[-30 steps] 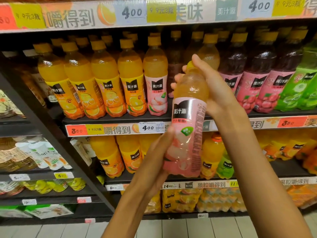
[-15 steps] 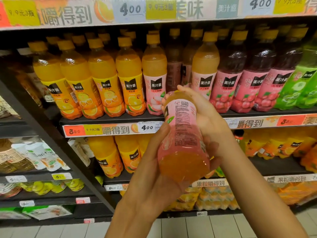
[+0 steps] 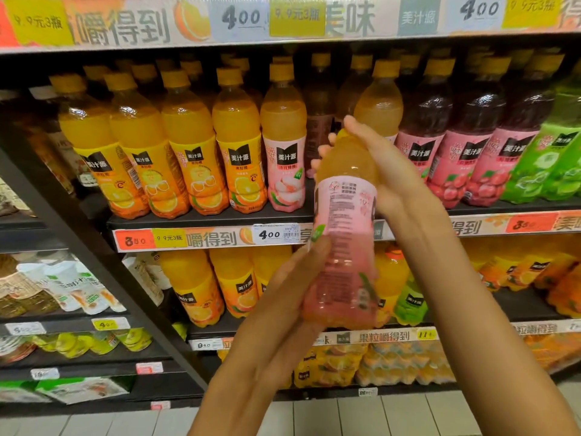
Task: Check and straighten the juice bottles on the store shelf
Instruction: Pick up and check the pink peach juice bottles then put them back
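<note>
Floor tiles (image 3: 314,416), pale, run below the shelving. Left hand (image 3: 283,309) supports the pink-labelled juice bottle (image 3: 344,234) at its lower body, fingers fairly straight; right hand (image 3: 383,171) has its grip closed around the bottle's neck. Bottle held upright, in front of the shelf (image 3: 204,220). Behind: orange juice bottles (image 3: 188,152), red juice bottles (image 3: 456,152), price strip (image 3: 220,239) along the shelf edge.

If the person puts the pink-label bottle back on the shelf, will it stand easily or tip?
The pink-label bottle is tall and narrow, so it probably tips easily if nudged. It looks full of juice, so likely fairly heavy for its size. The right hand grips its neck and the left hand supports the lower body, suggesting smooth plastic.
</note>
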The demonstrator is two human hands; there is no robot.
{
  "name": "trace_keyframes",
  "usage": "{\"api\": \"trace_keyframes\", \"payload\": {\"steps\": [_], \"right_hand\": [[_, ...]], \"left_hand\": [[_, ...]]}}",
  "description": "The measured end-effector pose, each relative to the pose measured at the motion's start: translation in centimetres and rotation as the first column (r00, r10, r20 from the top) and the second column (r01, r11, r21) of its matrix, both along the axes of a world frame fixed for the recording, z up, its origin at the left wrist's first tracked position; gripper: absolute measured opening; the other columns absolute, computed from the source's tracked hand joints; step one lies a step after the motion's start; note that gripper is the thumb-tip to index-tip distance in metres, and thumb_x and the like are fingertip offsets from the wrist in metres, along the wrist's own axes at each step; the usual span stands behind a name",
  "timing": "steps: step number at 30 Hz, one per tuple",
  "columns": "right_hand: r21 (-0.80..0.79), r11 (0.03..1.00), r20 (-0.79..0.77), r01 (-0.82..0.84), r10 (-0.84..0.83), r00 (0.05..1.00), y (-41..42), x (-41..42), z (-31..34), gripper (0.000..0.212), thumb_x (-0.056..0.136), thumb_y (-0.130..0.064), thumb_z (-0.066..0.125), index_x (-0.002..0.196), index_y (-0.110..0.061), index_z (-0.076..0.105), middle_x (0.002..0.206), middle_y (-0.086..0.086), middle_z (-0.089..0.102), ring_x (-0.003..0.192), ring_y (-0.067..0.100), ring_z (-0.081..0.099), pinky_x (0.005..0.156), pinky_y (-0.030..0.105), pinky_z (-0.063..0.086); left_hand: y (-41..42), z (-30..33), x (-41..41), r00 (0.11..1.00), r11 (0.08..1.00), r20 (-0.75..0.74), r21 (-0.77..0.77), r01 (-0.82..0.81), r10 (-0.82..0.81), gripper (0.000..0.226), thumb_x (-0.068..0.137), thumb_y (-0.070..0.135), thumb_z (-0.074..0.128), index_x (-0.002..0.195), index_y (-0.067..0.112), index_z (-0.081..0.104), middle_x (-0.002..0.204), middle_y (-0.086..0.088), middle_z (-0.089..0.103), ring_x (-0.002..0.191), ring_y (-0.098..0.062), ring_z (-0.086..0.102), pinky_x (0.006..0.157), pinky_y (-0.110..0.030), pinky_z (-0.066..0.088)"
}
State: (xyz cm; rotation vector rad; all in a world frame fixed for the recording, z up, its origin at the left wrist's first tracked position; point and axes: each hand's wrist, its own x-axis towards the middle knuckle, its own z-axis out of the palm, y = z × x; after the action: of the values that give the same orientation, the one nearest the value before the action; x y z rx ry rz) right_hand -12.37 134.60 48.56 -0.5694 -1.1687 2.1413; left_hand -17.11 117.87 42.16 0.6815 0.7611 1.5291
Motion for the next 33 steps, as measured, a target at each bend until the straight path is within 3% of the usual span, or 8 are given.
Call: {"api": "trace_keyframes", "payload": {"steps": [2, 5, 7, 12, 16, 21, 29, 33], "right_hand": [[0.104, 0.994, 0.031, 0.035, -0.038, 0.999, -0.1, 0.3, 0.4, 0.028, 0.097, -0.034, 0.052, 0.103, -0.006, 0.056, 0.068, 0.008, 0.072, 0.067, 0.023, 0.072, 0.056, 0.031, 0.058], [0.24, 0.97, 0.024, 0.031, -0.038, 0.999, -0.4, 0.5, 0.7, 0.029, 0.096, -0.032, 0.053, 0.107, -0.005, 0.058, 0.071, 0.009, 0.073, 0.076, 0.025, 0.073, 0.062, 0.031, 0.058], [0.312, 0.95, 0.023, 0.03, -0.039, 0.999, -0.9, 0.4, 0.9, 0.032, 0.096, -0.033, 0.053, 0.109, -0.004, 0.058, 0.075, 0.011, 0.073, 0.082, 0.027, 0.073, 0.068, 0.035, 0.059], [0.444, 0.896, 0.084, -0.003, -0.038, 0.996, -1.4, 1.3, 0.7, 0.037, 0.092, -0.044, 0.054, 0.094, -0.009, 0.067, 0.092, 0.014, 0.072, 0.097, 0.035, 0.068, 0.085, 0.042, 0.057], [0.452, 0.891, -0.016, -0.044, 0.058, 0.998, -2.5, 1.7, 0.5, 0.031, 0.091, -0.039, 0.056, 0.082, -0.012, 0.067, 0.083, 0.011, 0.071, 0.082, 0.029, 0.069, 0.072, 0.035, 0.057], [0.694, 0.717, -0.176, 0.061, 0.087, 0.98, -3.5, 2.3, 0.5, 0.021, 0.093, -0.029, 0.052, 0.086, -0.012, 0.062, 0.084, 0.003, 0.069, 0.085, 0.024, 0.066, 0.075, 0.035, 0.053], [0.902, 0.43, -0.105, -0.052, 0.334, 0.937, -4.4, 4.2, 0.6, 0.01, 0.081, -0.01, 0.058, 0.091, -0.011, 0.059, 0.09, 0.003, 0.065, 0.09, 0.023, 0.062, 0.084, 0.032, 0.046], [0.894, 0.445, -0.129, -0.046, 0.356, 0.925, -4.5, 4.2, 0.8, 0.008, 0.082, -0.011, 0.059, 0.09, -0.011, 0.06, 0.086, 0.001, 0.066, 0.087, 0.023, 0.063, 0.08, 0.033, 0.047]], "left_hand": [[0.0, -0.6, -0.6, 0.982, 0.995, -0.173, -0.047, -0.09, 0.081, 0.076, 0.056, 0.049, 0.085, 0.121, 0.015, 0.063, 0.116, -0.017, 0.067, 0.108, -0.033, 0.064, 0.1, -0.06, 0.042], [0.4, -1.2, -0.8, 0.901, 0.992, -0.434, -0.103, -0.071, 0.019, 0.079, 0.054, 0.066, 0.078, 0.114, 0.017, 0.064, 0.11, -0.012, 0.07, 0.103, -0.031, 0.067, 0.093, -0.054, 0.049], [0.6, -1.6, -0.6, 0.86, 0.991, -0.509, -0.095, -0.09, 0.03, 0.072, 0.056, 0.064, 0.076, 0.111, 0.019, 0.064, 0.105, -0.006, 0.072, 0.098, -0.026, 0.069, 0.09, -0.049, 0.052], [1.0, -2.3, -0.3, 0.817, 0.986, -0.56, -0.006, -0.165, 0.134, 0.058, 0.066, 0.053, 0.069, 0.115, 0.025, 0.056, 0.102, 0.006, 0.073, 0.094, -0.014, 0.07, 0.08, -0.03, 0.056], [1.5, -2.7, -0.8, 0.791, 0.983, -0.584, 0.074, -0.17, 0.181, 0.048, 0.069, 0.036, 0.074, 0.111, 0.025, 0.053, 0.098, 0.012, 0.073, 0.089, -0.006, 0.07, 0.069, -0.016, 0.053], [2.8, -3.5, -2.2, 0.731, 0.958, -0.619, 0.195, -0.212, 0.287, 0.044, 0.076, 0.013, 0.078, 0.11, 0.023, 0.053, 0.1, 0.006, 0.072, 0.09, -0.01, 0.069, 0.069, -0.02, 0.055], [3.5, -4.5, -4.0, 0.701, 0.896, -0.565, 0.35, -0.274, 0.435, 0.058, 0.066, 0.02, 0.081, 0.119, 0.023, 0.057, 0.114, 0.005, 0.069, 0.108, -0.012, 0.063, 0.083, -0.018, 0.05], [3.1, -4.7, -3.8, 0.697, 0.898, -0.579, 0.371, -0.237, 0.423, 0.05, 0.064, 0.024, 0.083, 0.11, 0.029, 0.065, 0.106, 0.006, 0.072, 0.101, -0.011, 0.067, 0.079, -0.019, 0.052]]}}
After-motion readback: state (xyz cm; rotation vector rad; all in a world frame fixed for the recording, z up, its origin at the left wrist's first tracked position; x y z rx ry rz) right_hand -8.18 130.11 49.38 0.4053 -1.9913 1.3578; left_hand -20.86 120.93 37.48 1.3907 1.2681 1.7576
